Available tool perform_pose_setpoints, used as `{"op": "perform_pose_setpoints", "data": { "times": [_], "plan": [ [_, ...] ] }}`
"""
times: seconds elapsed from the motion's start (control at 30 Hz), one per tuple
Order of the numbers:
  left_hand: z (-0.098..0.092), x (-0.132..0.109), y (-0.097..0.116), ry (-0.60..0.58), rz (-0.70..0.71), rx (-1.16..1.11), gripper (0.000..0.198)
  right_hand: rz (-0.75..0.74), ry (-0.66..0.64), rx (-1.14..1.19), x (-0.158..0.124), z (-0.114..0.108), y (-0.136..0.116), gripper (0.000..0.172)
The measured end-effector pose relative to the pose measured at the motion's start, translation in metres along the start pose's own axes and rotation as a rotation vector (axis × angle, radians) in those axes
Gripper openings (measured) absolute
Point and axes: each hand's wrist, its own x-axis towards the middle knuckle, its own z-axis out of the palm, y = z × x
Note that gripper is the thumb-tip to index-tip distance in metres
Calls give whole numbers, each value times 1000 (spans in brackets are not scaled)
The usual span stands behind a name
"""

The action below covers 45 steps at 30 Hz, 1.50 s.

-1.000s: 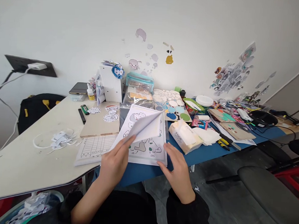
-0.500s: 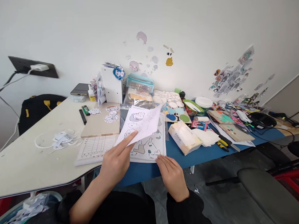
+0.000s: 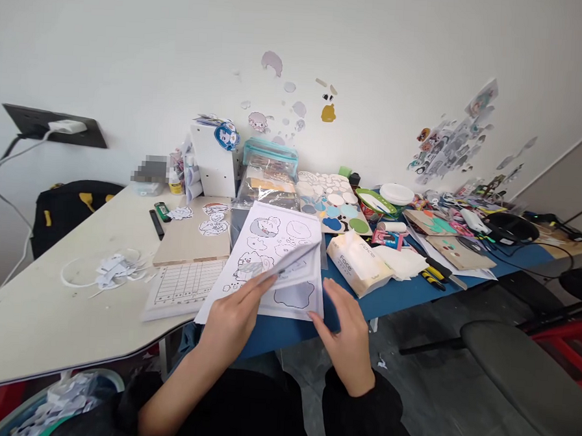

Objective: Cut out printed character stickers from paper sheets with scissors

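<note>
My left hand (image 3: 234,312) pinches the lower edge of a white paper sheet (image 3: 257,245) printed with cartoon outlines. The sheet is folded up on its right side, and another sheet (image 3: 291,297) with a grey wavy shape shows beneath it. At the right edge of the paper stack, my right hand (image 3: 346,328) is open, thumb and fingers apart near the lower right corner. Left of the stack lies a pad with a printed grid (image 3: 190,282), partly under a beige board (image 3: 186,248) bearing paper cutouts (image 3: 214,227).
A tissue pack (image 3: 359,264) lies right of the papers, with yellow-handled tools (image 3: 434,277) farther right. Paper scraps (image 3: 115,272) sit on the left tabletop. A white file box (image 3: 213,165) and a clear pouch (image 3: 268,178) stand against the wall. A chair (image 3: 517,373) is at right.
The sheet in my left hand has come down over the stack and now covers the earlier coloured page. My right hand has lifted from the corner and spread its fingers.
</note>
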Motion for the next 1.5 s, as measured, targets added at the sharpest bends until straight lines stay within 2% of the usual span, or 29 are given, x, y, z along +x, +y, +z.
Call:
{"op": "perform_pose_setpoints", "data": {
  "times": [0.07,0.13,0.2,0.27,0.3,0.43,0.63,0.7,0.87,0.97,1.03,1.1,1.17,1.23,1.27,1.33,1.4,1.5],
  "plan": [
    [-4,5,0,113,-116,27,33,-74,-155,-23,-4,2,5,36],
    [-8,10,0,217,-215,75,36,-152,-226,-57,-9,6,9,27],
    [-11,14,-1,295,-271,135,49,-209,-215,-89,-12,10,12,26],
    [-13,16,-3,346,-259,187,58,-246,-184,-102,-12,12,11,26],
    [-14,16,-5,353,-231,197,57,-253,-170,-100,-11,13,11,26],
    [-13,12,-3,232,-84,96,38,-241,-112,-71,-5,12,4,25],
    [-2,3,12,-45,58,-67,27,-114,-49,13,5,2,-7,18],
    [2,0,15,-105,83,-88,25,-57,-49,49,7,-1,-8,15],
    [6,-4,13,-150,117,-95,21,40,-59,143,16,-6,-10,9],
    [6,-4,9,-148,137,-80,22,71,-5,169,22,-7,-14,9],
    [4,-3,7,-97,83,-69,25,78,66,125,22,-8,-15,17],
    [1,1,4,14,-18,-60,25,65,56,59,19,-7,-13,30],
    [-6,7,1,153,-130,-29,21,13,-76,8,12,-4,-9,32],
    [-14,14,-3,278,-219,37,18,-53,-224,-27,4,0,-3,27],
    [-19,18,-4,319,-261,74,18,-84,-256,-40,1,3,-1,24],
    [-26,23,-7,354,-330,132,25,-138,-247,-54,-4,7,3,22],
    [-30,25,-9,357,-361,148,43,-175,-199,-64,-6,10,4,24],
    [-31,24,-10,393,-306,168,59,-201,-161,-71,-3,10,4,25]
  ]
}}
